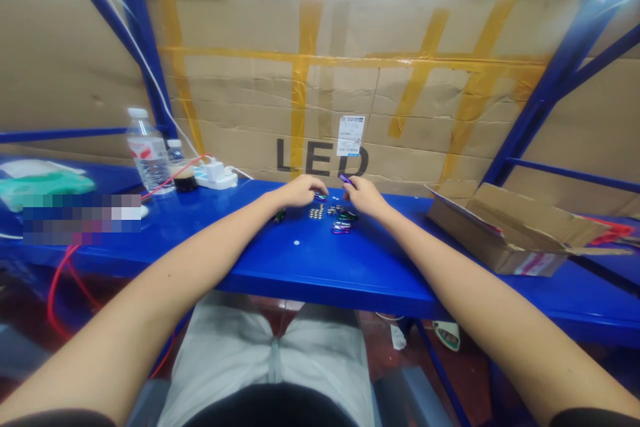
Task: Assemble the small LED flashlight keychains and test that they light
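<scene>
Three letters [311,159], LED, mark cardboard [235,107]; right hand [366,196] pinches a purple piece [345,179] (left hand [301,191]: can't tell).

On the blue surface [320,270], we saw a clear plastic bottle [150,157], well left of an open brown cardboard box [470,234].
</scene>
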The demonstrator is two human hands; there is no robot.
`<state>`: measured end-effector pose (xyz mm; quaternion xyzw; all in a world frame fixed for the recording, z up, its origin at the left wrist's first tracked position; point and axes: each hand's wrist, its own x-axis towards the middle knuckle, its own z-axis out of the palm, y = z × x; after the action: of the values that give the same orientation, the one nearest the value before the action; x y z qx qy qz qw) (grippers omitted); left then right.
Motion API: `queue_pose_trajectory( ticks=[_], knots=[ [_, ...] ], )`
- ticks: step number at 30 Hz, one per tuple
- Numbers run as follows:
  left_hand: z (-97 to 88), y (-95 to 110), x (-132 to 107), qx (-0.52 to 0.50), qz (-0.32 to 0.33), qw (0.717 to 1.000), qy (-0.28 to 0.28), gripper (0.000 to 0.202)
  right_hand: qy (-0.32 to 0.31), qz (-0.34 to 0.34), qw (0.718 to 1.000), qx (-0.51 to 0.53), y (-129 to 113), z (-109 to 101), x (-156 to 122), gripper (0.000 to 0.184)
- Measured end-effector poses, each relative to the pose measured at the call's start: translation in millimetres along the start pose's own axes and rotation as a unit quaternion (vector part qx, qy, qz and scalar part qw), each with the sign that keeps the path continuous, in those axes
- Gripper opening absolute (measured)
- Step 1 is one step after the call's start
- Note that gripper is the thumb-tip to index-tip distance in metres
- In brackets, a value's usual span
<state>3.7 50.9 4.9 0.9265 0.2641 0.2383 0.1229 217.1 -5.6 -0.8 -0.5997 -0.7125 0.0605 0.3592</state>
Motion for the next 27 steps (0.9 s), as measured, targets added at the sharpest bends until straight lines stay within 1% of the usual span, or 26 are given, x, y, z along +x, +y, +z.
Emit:
queue_pose_trajectory(
  ticks=[2, 3, 6, 10, 13, 19, 24, 27],
  knots=[
    [0.0, -6, -2, 0.033, 0.016, 0.998, -0.055, 0.057, 0.003, 0.011, 1.000, 0.005, 5, 0, 2, 0.023],
    [0.1, -8, -2, 0.045, 0.021, 0.996, -0.074, 0.058, 0.001, 0.011, 1.000, 0.004, 7, 0, 2, 0.023],
    [2.2, -11, -3, 0.064, 0.025, 0.992, -0.105, 0.063, -0.007, 0.000, 1.000, -0.008, 6, -1, 1, 0.024],
    [5.1, -11, -2, 0.088, 0.017, 0.989, -0.117, 0.065, -0.009, -0.002, 1.000, -0.015, 4, -2, -1, 0.024],
    [2.8, -11, -1, 0.107, -0.006, 0.987, -0.120, 0.063, -0.009, 0.001, 1.000, -0.011, 4, -2, -1, 0.024],
    [-14.6, -16, -4, 0.142, -0.078, 0.976, -0.143, 0.059, -0.003, -0.016, 1.000, -0.006, 3, -2, -2, 0.025],
    [-28.6, -17, -8, 0.131, -0.093, 0.973, -0.163, 0.052, -0.008, -0.032, 0.999, 0.017, -1, -1, -5, 0.028],
    [-33.3, -12, -10, 0.106, -0.096, 0.973, -0.183, 0.048, -0.001, -0.041, 0.997, 0.064, -2, 0, -5, 0.031]
  ],
)
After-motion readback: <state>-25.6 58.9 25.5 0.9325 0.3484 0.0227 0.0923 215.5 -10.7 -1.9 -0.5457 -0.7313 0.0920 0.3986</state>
